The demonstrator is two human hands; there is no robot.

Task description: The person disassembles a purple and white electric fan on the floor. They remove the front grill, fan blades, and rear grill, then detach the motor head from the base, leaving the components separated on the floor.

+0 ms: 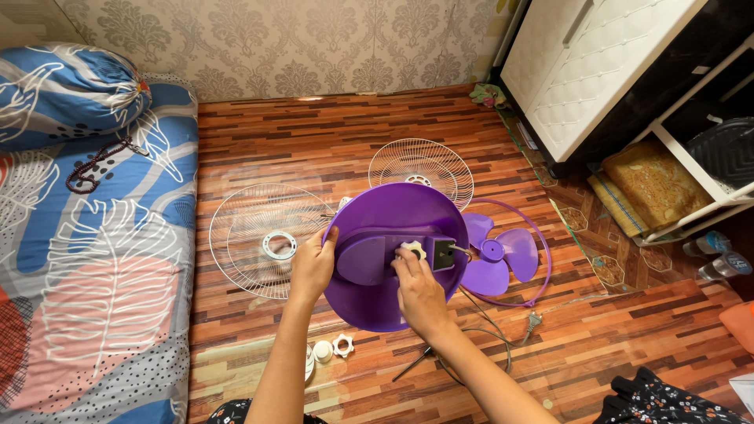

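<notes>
Head view: left hand (312,265) grips purple fan base (369,302), right hand (420,292) pinches white knob (412,250); wire grilles (263,239) lie beside.

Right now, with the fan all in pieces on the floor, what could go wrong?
The left hand grips only the rim of the tilted purple fan base while the right hand works the white knob; the base might slip. The small white nut and cap lie loose on the floor and might get lost. The cord trails nearby and could snag.

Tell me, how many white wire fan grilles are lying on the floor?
2: one wire grille left of the purple fan base, another wire grille behind it, partly hidden.
</notes>
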